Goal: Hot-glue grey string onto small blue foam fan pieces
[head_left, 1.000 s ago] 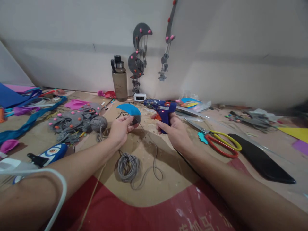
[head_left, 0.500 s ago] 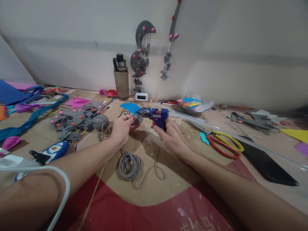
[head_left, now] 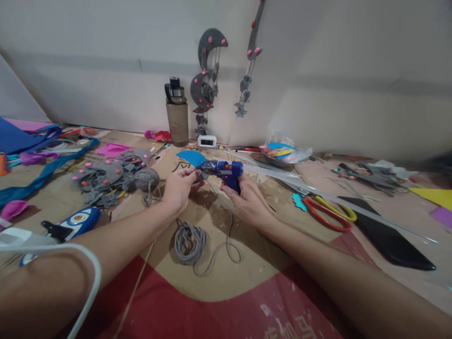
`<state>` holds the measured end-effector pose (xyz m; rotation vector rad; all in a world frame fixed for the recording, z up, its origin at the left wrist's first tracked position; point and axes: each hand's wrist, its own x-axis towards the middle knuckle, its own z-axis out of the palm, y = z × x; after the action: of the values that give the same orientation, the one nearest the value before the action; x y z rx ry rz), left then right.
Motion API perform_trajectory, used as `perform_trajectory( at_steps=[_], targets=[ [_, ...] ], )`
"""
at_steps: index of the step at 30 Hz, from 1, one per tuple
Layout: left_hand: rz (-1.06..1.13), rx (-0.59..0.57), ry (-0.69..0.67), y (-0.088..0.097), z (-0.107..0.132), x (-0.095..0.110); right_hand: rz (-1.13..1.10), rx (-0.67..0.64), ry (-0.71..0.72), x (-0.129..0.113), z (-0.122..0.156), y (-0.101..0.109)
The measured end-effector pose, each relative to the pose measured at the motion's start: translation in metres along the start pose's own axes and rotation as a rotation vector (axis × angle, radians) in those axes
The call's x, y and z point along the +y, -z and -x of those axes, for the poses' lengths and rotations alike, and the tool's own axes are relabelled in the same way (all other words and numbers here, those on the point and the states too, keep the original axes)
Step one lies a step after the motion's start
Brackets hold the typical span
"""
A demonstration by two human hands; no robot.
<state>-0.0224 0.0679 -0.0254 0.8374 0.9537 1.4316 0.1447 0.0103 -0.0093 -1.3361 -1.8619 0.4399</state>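
Observation:
My right hand point(head_left: 249, 200) is closed round the handle of a blue hot glue gun point(head_left: 226, 170), with a long clear glue stick point(head_left: 328, 197) running out of its back. The gun's nozzle points left, at my left hand point(head_left: 181, 188). Between that hand's thumb and fingers is a small grey felt piece point(head_left: 202, 176), partly hidden by the fingers and nozzle. I cannot tell whether the nozzle touches it. Grey yarn point(head_left: 212, 187) trails from near the felt. Below my hands lies a loose coil of grey yarn point(head_left: 190, 242). A blue curved sheet point(head_left: 190, 157) lies just behind.
Scissors with red and yellow handles point(head_left: 328, 214) and a black flat object point(head_left: 391, 240) lie at right. At left are grey felt pieces with pink dots point(head_left: 106, 172), a yarn ball point(head_left: 146, 179) and a white cable point(head_left: 95, 273). A bottle point(head_left: 177, 120) stands by the wall.
My right hand has moved the glue gun slightly left, bringing the nozzle to the felt piece. The glue stick has shifted left with it. My left hand has stayed nearly still.

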Motion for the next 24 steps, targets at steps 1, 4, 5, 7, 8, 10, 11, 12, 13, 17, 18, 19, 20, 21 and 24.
perform_trajectory(
  at_steps=[1, 4, 5, 7, 8, 10, 11, 12, 13, 17, 18, 19, 20, 21, 24],
  targets=[
    [-0.001, 0.002, -0.002, 0.0000, -0.0002, -0.0001, 0.007, 0.000, -0.006, -0.0001, 0.0000, 0.0001],
    [-0.010, 0.004, -0.005, -0.0001, -0.0002, 0.0004, 0.007, 0.000, -0.009, -0.0006, -0.0003, 0.0009],
    [-0.013, 0.006, -0.007, -0.0002, 0.0001, 0.0008, 0.001, 0.001, -0.006, -0.0008, -0.0004, 0.0012],
    [-0.016, 0.007, -0.013, -0.0003, 0.0009, 0.0018, -0.007, 0.008, 0.002, -0.0014, -0.0004, 0.0020],
    [-0.017, 0.008, -0.018, -0.0004, 0.0014, 0.0023, -0.008, 0.010, 0.004, -0.0018, -0.0003, 0.0024],
    [-0.016, 0.008, -0.024, -0.0005, 0.0020, 0.0031, -0.003, 0.012, -0.003, -0.0026, 0.0000, 0.0031],
    [-0.014, 0.008, -0.025, -0.0005, 0.0021, 0.0034, -0.002, 0.014, -0.008, -0.0030, 0.0001, 0.0034],
    [-0.010, 0.006, -0.028, -0.0004, 0.0021, 0.0035, -0.001, 0.014, -0.010, -0.0032, 0.0002, 0.0036],
    [-0.004, 0.004, -0.030, -0.0002, 0.0019, 0.0035, -0.002, 0.015, -0.010, -0.0033, 0.0001, 0.0038],
    [0.029, 0.000, -0.043, 0.0005, 0.0011, 0.0031, 0.012, 0.024, -0.002, -0.0014, -0.0008, 0.0044],
    [0.033, -0.001, -0.043, 0.0006, 0.0010, 0.0031, 0.024, 0.025, -0.008, -0.0006, -0.0011, 0.0045],
    [0.036, 0.000, -0.044, 0.0006, 0.0011, 0.0031, 0.035, 0.027, -0.015, 0.0002, -0.0013, 0.0045],
    [0.038, 0.001, -0.045, 0.0005, 0.0013, 0.0033, 0.045, 0.028, -0.021, 0.0010, -0.0015, 0.0046],
    [0.041, 0.002, -0.047, 0.0003, 0.0016, 0.0036, 0.053, 0.030, -0.028, 0.0017, -0.0016, 0.0047],
    [0.053, 0.009, -0.052, -0.0005, 0.0026, 0.0050, 0.055, 0.031, -0.042, 0.0033, -0.0017, 0.0049]
  ],
)
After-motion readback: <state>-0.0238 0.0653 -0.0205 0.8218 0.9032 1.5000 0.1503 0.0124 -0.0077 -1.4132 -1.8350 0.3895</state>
